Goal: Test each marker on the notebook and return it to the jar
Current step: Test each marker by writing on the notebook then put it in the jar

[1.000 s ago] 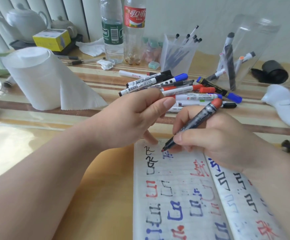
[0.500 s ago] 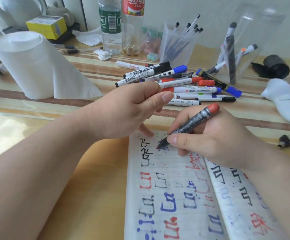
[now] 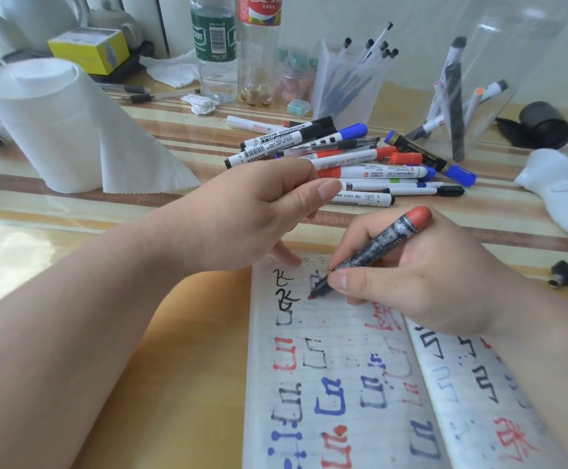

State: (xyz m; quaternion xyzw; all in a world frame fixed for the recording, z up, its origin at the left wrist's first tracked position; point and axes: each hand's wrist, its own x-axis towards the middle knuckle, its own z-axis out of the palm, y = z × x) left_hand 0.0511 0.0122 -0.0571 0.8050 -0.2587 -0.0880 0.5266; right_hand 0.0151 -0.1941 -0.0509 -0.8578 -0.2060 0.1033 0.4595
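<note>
Head view: I watch two bare hands over an open notebook (image 3: 326, 384) at the near edge of the table (image 3: 72, 214).
Right hand (image 3: 428, 282): grips a worn black marker (image 3: 377, 250) with a red end, its red tip touching the left page near the top.
Left hand (image 3: 258, 211): thumb against forefinger, one lower finger on the notebook's top edge; I cannot tell whether it holds anything.
Jar (image 3: 519, 62): clear, toward the far right corner, a few markers standing inside.
Loose markers (image 3: 360, 160): heaped mid-table, just left of the jar.
</note>
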